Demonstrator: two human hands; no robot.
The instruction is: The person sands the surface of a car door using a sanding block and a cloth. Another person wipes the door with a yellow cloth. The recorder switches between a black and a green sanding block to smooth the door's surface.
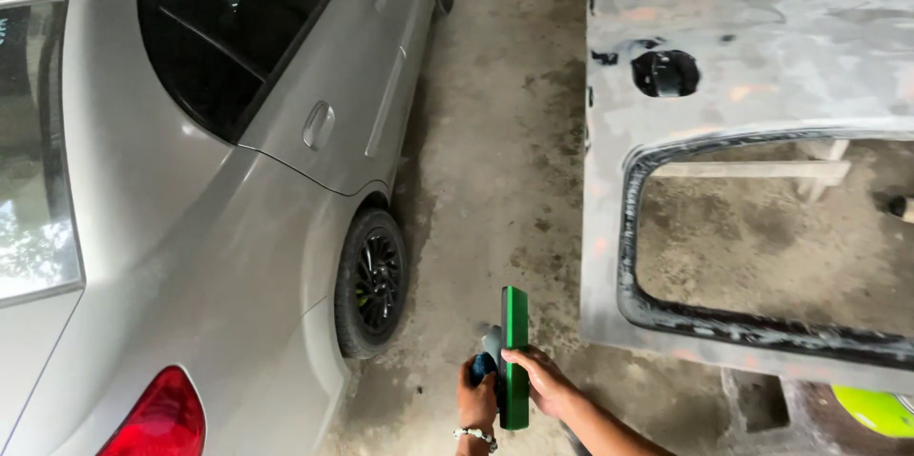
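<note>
Rough, stained concrete floor (495,161), dusty grey, running between a silver car (190,228) on one side and a sanded grey car door panel (752,56) lying flat on the other. Low over that floor, near the car's black rear wheel (373,282), a green sanding block (515,358) held on edge. Left hand (477,399) wrapped around its dark grip; right hand (540,380) pressed flat against its green face, fingers together.

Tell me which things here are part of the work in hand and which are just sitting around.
In hand:
- green sanding block, held edge-up by both hands
- left hand
- right hand
- sanded grey car panel lying flat, nearest the block

Just about:
- silver car
- its black rear wheel
- yellow-green object at the lower right
</note>
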